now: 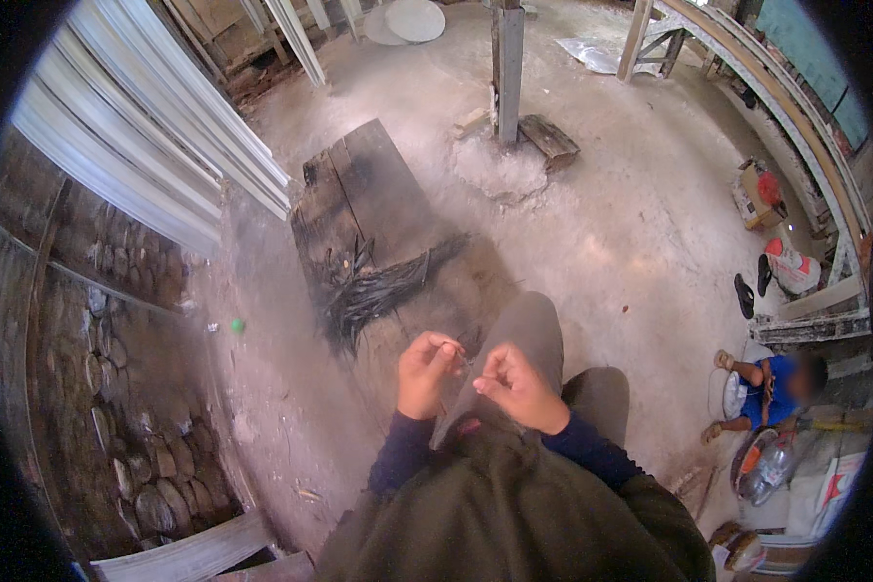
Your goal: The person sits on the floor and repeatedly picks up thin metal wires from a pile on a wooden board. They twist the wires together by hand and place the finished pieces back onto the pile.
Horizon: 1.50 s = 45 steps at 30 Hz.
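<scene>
In front of my lap, my left hand (429,373) is raised with thumb and fingers pinched together. My right hand (521,386) faces it a short distance away, likewise pinched. Something thin and faint seems to lie between the fingertips, too small to make out. Just beyond the hands, a bundle of dark, thin strips (388,286) lies across a worn wooden board (373,179) on the floor. The strips touch neither hand.
Long white mouldings (155,126) lean at the left, above a stone-studded wall (155,466). A post (506,73) stands ahead beside a wood block (549,141). On the right are dark sandals (744,296), a seated person in blue (772,388) and a clear plastic bottle (772,468).
</scene>
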Each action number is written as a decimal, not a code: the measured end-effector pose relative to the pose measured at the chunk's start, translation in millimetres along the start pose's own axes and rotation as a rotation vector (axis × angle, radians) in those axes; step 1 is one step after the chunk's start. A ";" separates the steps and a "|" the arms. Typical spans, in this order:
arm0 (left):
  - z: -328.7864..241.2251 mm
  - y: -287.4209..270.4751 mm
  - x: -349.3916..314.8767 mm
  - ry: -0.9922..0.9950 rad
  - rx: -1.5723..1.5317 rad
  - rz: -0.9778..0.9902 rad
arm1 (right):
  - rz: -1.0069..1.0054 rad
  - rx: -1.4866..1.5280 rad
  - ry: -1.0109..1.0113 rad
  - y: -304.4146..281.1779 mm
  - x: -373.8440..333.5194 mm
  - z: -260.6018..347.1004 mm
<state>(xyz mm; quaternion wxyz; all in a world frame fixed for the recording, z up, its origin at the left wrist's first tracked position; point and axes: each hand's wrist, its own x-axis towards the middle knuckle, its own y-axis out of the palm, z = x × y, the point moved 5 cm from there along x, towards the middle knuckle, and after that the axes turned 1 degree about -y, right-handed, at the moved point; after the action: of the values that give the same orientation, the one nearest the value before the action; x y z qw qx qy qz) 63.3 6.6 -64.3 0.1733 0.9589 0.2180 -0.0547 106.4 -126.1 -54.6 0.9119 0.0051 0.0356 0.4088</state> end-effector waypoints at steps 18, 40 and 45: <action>28.5 1.7 -1.1 -0.173 0.029 0.271 | -0.139 0.965 0.028 -37.8 5.5 -0.9; -1.5 29.8 -20.4 -0.108 0.227 0.683 | -0.528 -0.489 -0.056 -67.0 8.5 -3.2; 18.5 1.8 -10.0 -0.144 0.161 0.479 | -0.545 -0.781 -0.399 -77.8 11.4 11.6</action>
<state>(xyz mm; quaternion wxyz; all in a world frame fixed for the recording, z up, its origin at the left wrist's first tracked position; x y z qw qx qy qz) 54.6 -5.5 -79.3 0.1195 0.9875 -0.0334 -0.0975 172.8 -169.2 -46.7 0.9083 -0.2672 -0.2944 0.1302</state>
